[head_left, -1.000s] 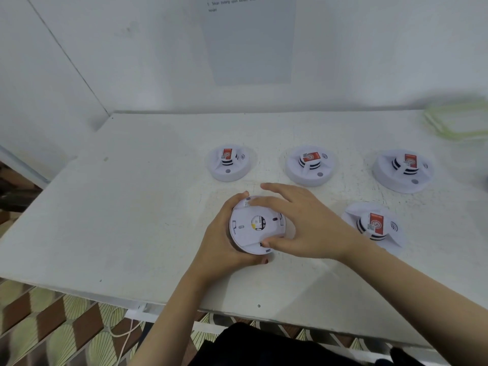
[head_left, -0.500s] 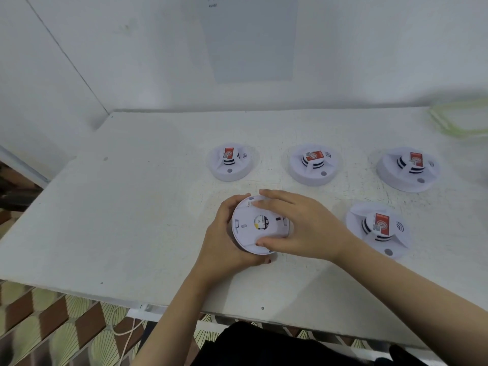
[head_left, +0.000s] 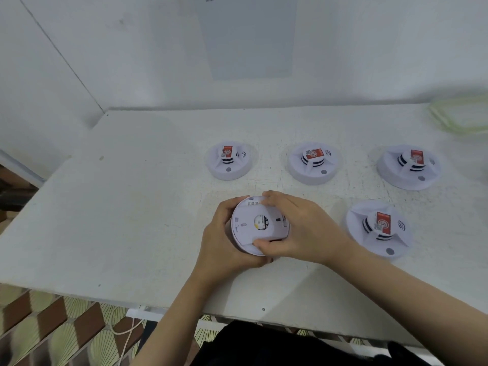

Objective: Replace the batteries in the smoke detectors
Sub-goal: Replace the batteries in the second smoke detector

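Nearest, just inside the front edge of the table (head_left: 132, 220): smoke detector (head_left: 248, 228), flipped back-side up and tilted a little toward the camera. Resting on the table or lifted just off it, cannot tell. Cupped from the left by left hand (head_left: 221, 241), fingers (head_left: 228, 207) wrapped round the rim, probably to brace the body. Gripped from the right by right hand (head_left: 309, 231), thumb on the near rim, index curled over the far rim, pinching the back plate. Reads as a twist-off grip to free the plate and reach the battery. Not open yet.

Smooth white moulded plastic, round disc, small slots, yellow-black sticker at centre of the back.

Just right, clear of the hands: near-right detector (head_left: 379, 228), face up, domed, black vent slits round a raised centre, red label on top.

Further back: row of three detectors (head_left: 313, 163), same build, well apart, probably queued.

Far right corner: green-rimmed lid or tray (head_left: 462, 114), blurred.

Behind: white wall, pale sheet (head_left: 248, 35) stuck on it.
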`<state>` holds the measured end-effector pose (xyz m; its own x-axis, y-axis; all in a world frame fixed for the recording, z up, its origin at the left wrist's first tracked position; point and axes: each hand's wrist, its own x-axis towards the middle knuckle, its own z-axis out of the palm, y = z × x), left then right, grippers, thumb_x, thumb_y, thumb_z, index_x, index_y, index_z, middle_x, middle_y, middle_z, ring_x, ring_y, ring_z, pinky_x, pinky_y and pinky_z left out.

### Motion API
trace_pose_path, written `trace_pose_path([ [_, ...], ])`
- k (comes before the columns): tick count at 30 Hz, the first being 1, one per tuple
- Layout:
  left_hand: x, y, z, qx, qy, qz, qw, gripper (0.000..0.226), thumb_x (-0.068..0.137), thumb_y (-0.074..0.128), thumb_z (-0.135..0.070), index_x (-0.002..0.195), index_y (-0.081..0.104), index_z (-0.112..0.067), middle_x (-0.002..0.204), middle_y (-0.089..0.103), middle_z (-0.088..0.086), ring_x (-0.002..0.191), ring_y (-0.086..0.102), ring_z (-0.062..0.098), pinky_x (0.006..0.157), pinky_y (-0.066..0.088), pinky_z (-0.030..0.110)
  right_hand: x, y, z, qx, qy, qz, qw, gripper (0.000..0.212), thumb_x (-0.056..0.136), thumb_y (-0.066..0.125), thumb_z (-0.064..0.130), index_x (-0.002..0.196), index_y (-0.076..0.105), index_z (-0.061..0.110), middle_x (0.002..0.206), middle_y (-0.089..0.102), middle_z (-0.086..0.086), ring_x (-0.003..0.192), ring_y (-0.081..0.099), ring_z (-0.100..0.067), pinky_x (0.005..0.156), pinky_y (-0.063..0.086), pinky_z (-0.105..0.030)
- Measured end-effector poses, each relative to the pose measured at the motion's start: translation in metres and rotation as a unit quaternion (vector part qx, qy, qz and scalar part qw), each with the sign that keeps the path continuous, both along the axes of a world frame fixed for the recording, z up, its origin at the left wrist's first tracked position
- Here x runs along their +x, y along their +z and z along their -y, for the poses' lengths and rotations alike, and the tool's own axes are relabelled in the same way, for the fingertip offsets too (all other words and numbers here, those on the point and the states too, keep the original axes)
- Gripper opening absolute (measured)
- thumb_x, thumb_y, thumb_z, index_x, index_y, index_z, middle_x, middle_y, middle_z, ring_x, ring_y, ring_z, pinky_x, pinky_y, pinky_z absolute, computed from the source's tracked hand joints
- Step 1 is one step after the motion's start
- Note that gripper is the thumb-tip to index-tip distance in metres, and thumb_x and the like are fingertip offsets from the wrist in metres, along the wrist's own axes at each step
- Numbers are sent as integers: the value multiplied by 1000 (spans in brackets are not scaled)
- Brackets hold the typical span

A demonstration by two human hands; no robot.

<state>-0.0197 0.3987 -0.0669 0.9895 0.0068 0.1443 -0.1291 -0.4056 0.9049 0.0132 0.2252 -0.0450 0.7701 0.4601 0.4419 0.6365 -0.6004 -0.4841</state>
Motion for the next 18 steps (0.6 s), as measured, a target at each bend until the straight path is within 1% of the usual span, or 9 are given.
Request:
trace_pose_path([
  [2,-1,0,0,2,-1,4,1000,93,41,96,-7,119,50,-29,113,63,-25,102,63,-2,75,52,13,-2,0,-1,5,-4,9,1000,64,67,62,53,108,59,5,99,68,-7,78,65,-22,60,54,-35],
  [5,-1,-1,0,7,-2,13,1000,93,41,96,-7,121,51,-27,114,63,-21,104,63,1,77,53,16,-4,-2,-3,6,-12,16,1000,63,67,62,52,108,59,5,100,67,-4,76,64,-18,59,52,-28],
  [7,0,-1,0,6,-3,16,1000,93,42,95,-7,121,51,-26,114,63,-20,104,64,2,78,54,18,-4,-2,-3,5,-12,9,1000,61,68,62,52,108,57,6,98,66,-1,75,62,-15,57,50,-25],
  [9,0,-2,0,1,-3,19,1000,91,43,94,-5,121,51,-26,114,63,-19,105,64,3,78,54,18,-3,-1,-3,10,-13,-12,1000,59,68,64,50,109,56,9,98,65,1,78,61,-14,60,51,-26],
  [11,1,-2,0,-9,-3,25,1000,89,47,92,-2,122,51,-27,116,63,-17,107,63,6,81,53,21,-3,1,-3,22,-19,-55,998,58,68,66,49,114,53,16,104,64,5,85,59,-11,66,51,-23],
  [12,1,-2,-1,-14,-3,30,999,88,48,91,-1,123,51,-27,117,62,-15,109,62,9,84,54,24,-4,1,-2,26,-22,-77,996,59,68,66,49,118,50,21,108,63,8,88,58,-9,69,50,-20],
  [15,1,-2,-1,-25,-2,42,999,91,50,92,-10,129,48,-25,123,59,-8,115,59,16,91,54,35,-7,2,-4,31,-10,-132,991,71,73,60,56,136,31,39,120,56,14,102,55,-5,80,44,-17],
  [17,0,-1,-1,-22,-6,51,998,96,52,92,-17,134,44,-25,127,56,-6,118,57,16,92,54,36,-9,8,-6,57,1,-171,984,79,72,63,58,139,21,48,122,50,22,109,49,-1,85,41,-17],
  [18,0,1,0,-26,-9,53,998,99,53,92,-22,137,40,-27,128,55,-9,120,56,15,92,54,34,-10,12,-7,75,0,-187,980,84,69,67,57,137,19,52,120,46,26,110,48,1,86,39,-15],
])
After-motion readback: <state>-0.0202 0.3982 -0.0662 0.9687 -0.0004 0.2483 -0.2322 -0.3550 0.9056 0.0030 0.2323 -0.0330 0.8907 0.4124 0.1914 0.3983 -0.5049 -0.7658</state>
